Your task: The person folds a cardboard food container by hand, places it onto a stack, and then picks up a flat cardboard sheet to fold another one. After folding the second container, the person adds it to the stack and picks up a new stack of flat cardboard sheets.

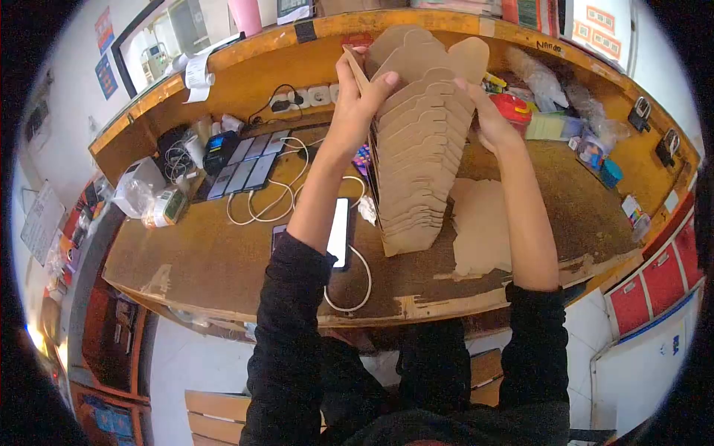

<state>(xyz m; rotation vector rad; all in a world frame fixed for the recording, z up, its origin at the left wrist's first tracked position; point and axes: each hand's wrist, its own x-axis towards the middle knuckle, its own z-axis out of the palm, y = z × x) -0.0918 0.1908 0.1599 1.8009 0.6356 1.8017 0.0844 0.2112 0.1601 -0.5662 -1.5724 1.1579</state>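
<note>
A tall stack of nested brown cardboard food boxes (pixel 416 163) leans over the middle of the desk, its flaps overlapping in rows. My left hand (pixel 362 93) is closed on the upper left of the stack, with the thumb over a flap and the fingers behind it. On the upper right side, my right hand (pixel 487 115) grips the stack's edge, its thumb near a rounded flap; some of its fingers are hidden behind the cardboard. A lit phone (pixel 339 234) lies on the desk below my left forearm.
Several phones (pixel 245 165) and white cables (pixel 260 212) lie at the left. A power strip (pixel 318 95) runs along the back wall. At the right are a red round container (pixel 511 109) and plastic bags (pixel 537 80). The desk's front edge (pixel 416 311) is worn.
</note>
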